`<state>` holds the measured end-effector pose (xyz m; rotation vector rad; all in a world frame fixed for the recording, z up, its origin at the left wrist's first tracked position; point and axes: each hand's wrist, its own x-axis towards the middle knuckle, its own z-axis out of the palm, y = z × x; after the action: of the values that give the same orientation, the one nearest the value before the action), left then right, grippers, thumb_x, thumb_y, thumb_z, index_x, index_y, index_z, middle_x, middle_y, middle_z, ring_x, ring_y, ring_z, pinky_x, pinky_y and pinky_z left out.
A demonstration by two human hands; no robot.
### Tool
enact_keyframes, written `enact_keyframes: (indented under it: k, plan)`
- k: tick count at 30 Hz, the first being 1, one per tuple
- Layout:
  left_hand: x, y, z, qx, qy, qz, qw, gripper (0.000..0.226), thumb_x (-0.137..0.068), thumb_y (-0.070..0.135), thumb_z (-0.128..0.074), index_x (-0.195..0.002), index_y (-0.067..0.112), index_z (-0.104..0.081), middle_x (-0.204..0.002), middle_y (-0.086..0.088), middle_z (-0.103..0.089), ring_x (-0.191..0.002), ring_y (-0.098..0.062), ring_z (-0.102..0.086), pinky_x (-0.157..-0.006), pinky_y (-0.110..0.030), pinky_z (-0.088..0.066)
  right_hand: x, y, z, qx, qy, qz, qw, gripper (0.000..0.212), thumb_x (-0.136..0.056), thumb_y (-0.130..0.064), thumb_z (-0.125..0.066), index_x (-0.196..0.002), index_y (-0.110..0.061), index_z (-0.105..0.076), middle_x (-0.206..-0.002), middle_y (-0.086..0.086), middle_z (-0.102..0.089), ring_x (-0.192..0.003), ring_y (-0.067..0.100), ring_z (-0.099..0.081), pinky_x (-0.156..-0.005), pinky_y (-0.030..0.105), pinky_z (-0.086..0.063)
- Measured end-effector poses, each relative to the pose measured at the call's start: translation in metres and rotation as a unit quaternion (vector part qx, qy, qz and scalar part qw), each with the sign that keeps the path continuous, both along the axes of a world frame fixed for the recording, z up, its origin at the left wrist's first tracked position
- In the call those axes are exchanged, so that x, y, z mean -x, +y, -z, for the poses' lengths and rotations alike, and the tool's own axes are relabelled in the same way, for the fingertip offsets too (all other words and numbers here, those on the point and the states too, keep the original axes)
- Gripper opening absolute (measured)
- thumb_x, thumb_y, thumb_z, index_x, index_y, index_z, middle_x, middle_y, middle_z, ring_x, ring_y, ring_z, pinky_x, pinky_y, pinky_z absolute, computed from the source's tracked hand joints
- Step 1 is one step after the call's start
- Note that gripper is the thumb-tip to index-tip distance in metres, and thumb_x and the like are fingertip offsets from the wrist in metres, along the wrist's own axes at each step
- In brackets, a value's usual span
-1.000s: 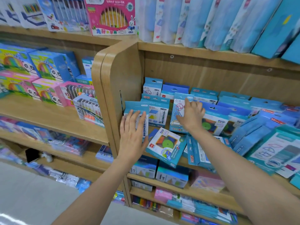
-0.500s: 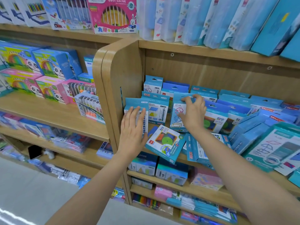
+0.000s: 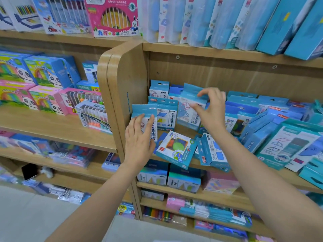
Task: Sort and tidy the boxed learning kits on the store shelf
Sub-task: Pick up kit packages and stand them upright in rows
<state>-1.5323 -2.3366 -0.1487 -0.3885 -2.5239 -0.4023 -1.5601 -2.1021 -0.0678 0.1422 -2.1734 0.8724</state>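
Blue-and-white card boxes (image 3: 166,117) crowd the wooden shelf (image 3: 218,75), too many and too overlapped to count. Two are handled: the left hand (image 3: 139,142) lays straight fingers flat on the end box (image 3: 141,110) beside the side panel (image 3: 131,75); the right hand (image 3: 212,110) pinches the top of a second box (image 3: 189,105).

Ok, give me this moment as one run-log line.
phase: straightening kits | left hand: flat on front-left blue cardboard kit box | right hand: pinching top of tilted blue wireframe-print box | wooden shelf: square green-disc box askew
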Motion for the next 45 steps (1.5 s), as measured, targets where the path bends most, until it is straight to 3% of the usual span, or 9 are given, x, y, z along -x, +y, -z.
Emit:
enact_keyframes:
  k: [8,14,19,26,35,38,40,42,45]
  plan:
    - [-0.001,-0.004,-0.003,-0.010,-0.008,0.012,1.000,0.075,-0.078,0.018,-0.068,-0.145,0.020,-0.035,-0.145,-0.014,-0.034,-0.135,-0.030,-0.019,-0.111,-0.045,-0.029,0.001,-0.035,-0.002,0.035,-0.039,-0.080,0.995,0.035,-0.074,-0.024,-0.080,-0.101,-0.022,-0.057,-0.099,-0.016,-0.050,-0.091,0.009,-0.041,-0.077,0.016,-0.034]
    - [0.001,-0.010,-0.005,0.005,-0.001,0.019,1.000,0.072,-0.077,0.016,-0.066,-0.143,0.021,-0.037,-0.142,-0.012,-0.036,-0.132,-0.029,-0.026,-0.109,-0.040,-0.032,0.028,-0.064,0.019,0.031,-0.029,-0.066,0.997,0.037,-0.072,-0.025,-0.081,-0.102,-0.019,-0.060,-0.104,-0.006,-0.059,-0.098,0.015,-0.047,-0.083,0.027,-0.040]
    - [0.005,-0.012,-0.005,0.001,0.008,0.021,1.000,0.071,-0.076,0.013,-0.065,-0.142,0.021,-0.040,-0.141,-0.012,-0.039,-0.130,-0.029,-0.030,-0.108,-0.039,-0.033,0.048,-0.077,0.037,0.027,-0.117,-0.139,0.983,0.034,-0.078,-0.024,-0.077,-0.107,-0.023,-0.060,-0.109,-0.005,-0.058,-0.099,0.016,-0.051,-0.086,0.039,-0.048]
    - [0.007,-0.009,-0.002,-0.004,0.010,0.014,1.000,0.073,-0.075,0.012,-0.064,-0.143,0.021,-0.038,-0.144,-0.014,-0.037,-0.135,-0.031,-0.027,-0.111,-0.042,-0.031,0.043,-0.076,0.043,0.048,-0.148,-0.258,0.954,0.037,-0.090,-0.006,-0.059,-0.125,-0.013,-0.050,-0.123,-0.001,-0.051,-0.108,0.007,-0.053,-0.094,0.024,-0.049]
    - [0.003,-0.008,-0.002,0.024,0.007,0.014,1.000,0.080,-0.079,0.013,-0.063,-0.149,0.020,-0.026,-0.155,-0.013,-0.020,-0.145,-0.032,-0.013,-0.116,-0.049,-0.022,0.038,-0.056,0.053,0.073,-0.154,-0.170,0.971,0.035,-0.091,-0.006,-0.057,-0.125,-0.015,-0.052,-0.122,0.002,-0.053,-0.104,0.009,-0.055,-0.095,0.035,-0.048]
    - [0.006,-0.007,-0.006,0.048,0.000,0.020,0.999,0.082,-0.081,0.017,-0.062,-0.151,0.022,-0.021,-0.159,-0.011,-0.010,-0.148,-0.030,-0.002,-0.120,-0.045,-0.010,0.047,-0.047,0.051,0.050,-0.126,-0.100,0.986,0.052,-0.084,-0.008,-0.066,-0.131,-0.018,-0.047,-0.133,0.004,-0.045,-0.124,0.018,-0.044,-0.104,0.042,-0.041]
    - [0.010,-0.005,-0.007,0.054,-0.002,0.013,0.998,0.083,-0.081,0.017,-0.064,-0.151,0.022,-0.021,-0.159,-0.012,-0.011,-0.148,-0.030,-0.002,-0.120,-0.045,-0.008,0.056,-0.046,0.050,0.037,-0.185,-0.095,0.977,0.069,-0.080,-0.014,-0.075,-0.138,-0.021,-0.039,-0.141,0.005,-0.042,-0.132,0.021,-0.040,-0.108,0.041,-0.038]
    - [0.011,-0.002,-0.006,0.059,0.000,0.001,0.998,0.086,-0.077,0.016,-0.068,-0.151,0.022,-0.023,-0.158,-0.013,-0.015,-0.147,-0.032,-0.006,-0.120,-0.046,-0.008,0.063,-0.048,0.052,0.054,-0.244,-0.114,0.961,0.073,-0.077,-0.016,-0.079,-0.138,-0.024,-0.039,-0.135,0.004,-0.052,-0.123,0.020,-0.050,-0.102,0.039,-0.044]
    - [0.012,0.001,-0.001,0.063,0.005,-0.022,0.998,0.095,-0.072,0.012,-0.074,-0.151,0.022,-0.023,-0.157,-0.014,-0.019,-0.146,-0.033,-0.010,-0.119,-0.047,-0.012,0.067,-0.045,0.058,0.040,-0.216,-0.086,0.972,0.055,-0.076,-0.013,-0.078,-0.124,-0.020,-0.051,-0.116,0.003,-0.062,-0.104,0.021,-0.060,-0.089,0.043,-0.052]
